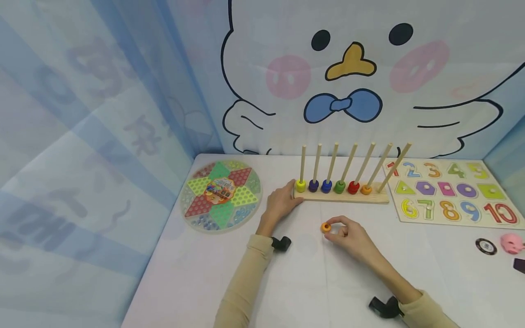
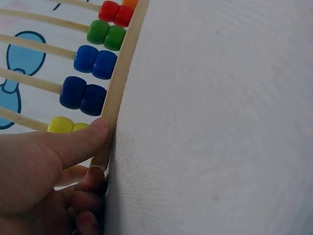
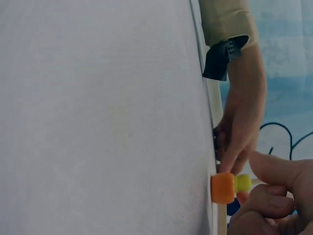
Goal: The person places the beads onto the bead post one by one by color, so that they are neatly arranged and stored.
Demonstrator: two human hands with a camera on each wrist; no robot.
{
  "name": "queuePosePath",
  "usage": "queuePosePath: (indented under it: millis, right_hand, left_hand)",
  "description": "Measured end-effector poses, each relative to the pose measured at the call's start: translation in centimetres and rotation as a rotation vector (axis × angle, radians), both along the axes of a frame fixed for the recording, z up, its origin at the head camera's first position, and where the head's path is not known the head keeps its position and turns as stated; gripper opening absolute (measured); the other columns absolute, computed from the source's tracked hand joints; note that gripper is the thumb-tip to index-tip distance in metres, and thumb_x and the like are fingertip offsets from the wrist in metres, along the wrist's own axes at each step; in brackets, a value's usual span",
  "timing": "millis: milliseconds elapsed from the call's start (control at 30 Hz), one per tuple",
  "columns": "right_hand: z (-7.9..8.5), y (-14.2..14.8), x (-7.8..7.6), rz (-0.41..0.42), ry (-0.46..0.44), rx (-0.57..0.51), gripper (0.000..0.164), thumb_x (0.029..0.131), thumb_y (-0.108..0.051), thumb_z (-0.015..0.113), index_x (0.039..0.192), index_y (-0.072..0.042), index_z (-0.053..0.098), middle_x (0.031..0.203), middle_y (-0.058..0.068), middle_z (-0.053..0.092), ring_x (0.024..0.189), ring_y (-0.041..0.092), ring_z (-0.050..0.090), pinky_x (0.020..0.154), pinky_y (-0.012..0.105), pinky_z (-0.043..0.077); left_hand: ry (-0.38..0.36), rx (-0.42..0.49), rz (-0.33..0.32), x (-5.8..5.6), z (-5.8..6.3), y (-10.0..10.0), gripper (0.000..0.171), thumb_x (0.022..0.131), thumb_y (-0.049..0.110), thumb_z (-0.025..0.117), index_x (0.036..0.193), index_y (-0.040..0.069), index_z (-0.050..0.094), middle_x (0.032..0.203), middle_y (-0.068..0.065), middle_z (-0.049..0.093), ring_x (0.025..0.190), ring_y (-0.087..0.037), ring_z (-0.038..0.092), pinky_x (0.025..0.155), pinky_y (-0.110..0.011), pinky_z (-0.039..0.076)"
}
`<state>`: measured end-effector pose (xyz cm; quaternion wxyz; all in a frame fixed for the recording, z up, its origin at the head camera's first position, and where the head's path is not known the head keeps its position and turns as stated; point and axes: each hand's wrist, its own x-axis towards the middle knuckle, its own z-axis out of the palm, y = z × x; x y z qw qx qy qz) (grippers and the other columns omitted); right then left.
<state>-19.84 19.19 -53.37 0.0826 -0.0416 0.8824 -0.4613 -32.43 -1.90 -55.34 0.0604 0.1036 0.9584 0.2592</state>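
A wooden bead stand with several upright pegs is at the back of the table. Yellow, dark blue, blue, green, red and orange beads sit low on its pegs; the rightmost peg is bare. My left hand grips the stand's left end, its thumb against the base beside the yellow beads in the left wrist view. In front of the stand, my right hand pinches a loose orange bead between thumb and index finger. That orange bead shows large in the right wrist view, low near the tabletop, partly covering a yellow bead behind it.
Left of the stand lies a round Chinese checkers board. A number and shape puzzle board is at the right, touching or close to the stand's end. A black-and-white disc and a pink pig-like toy lie near the right edge.
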Motion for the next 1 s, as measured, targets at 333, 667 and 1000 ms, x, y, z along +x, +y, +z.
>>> queuePosePath:
  millis: [333,667,1000]
  right_hand:
    - [-1.9,0.0,-0.8,-0.008,0.027,0.092,0.039,0.083,-0.022,0.074,0.115,-0.004,0.058,0.055,-0.003,0.046,0.047,0.011,0.041,0.046,0.026,0.031]
    - [2.6,2.1,-1.4,-0.074,0.148,0.199,0.044,0.087,-0.033,0.069,0.116,-0.002,0.057,0.056,-0.001,0.048,0.047,0.013,0.041,0.043,0.025,0.030]
    - [11.7,7.4,-4.1,-0.232,0.381,0.271,0.053,0.089,-0.042,0.064,0.122,-0.001,0.053,0.060,0.006,0.048,0.046,0.018,0.038,0.038,0.029,0.027]
  left_hand:
    - [-0.013,0.001,-0.010,0.1,-0.2,0.4,0.073,0.087,0.048,0.065,0.147,0.017,0.037,0.064,0.000,0.051,0.056,-0.013,0.046,0.054,-0.028,0.038]
    - [0.008,0.002,-0.014,0.1,-0.1,0.5,0.074,0.086,0.049,0.065,0.147,0.016,0.037,0.065,0.001,0.052,0.056,-0.013,0.048,0.054,-0.028,0.039]
    - [0.039,-0.016,-0.016,-0.1,-0.4,0.0,0.074,0.086,0.050,0.065,0.146,0.015,0.038,0.095,-0.006,0.067,0.064,-0.014,0.052,0.060,-0.030,0.044]
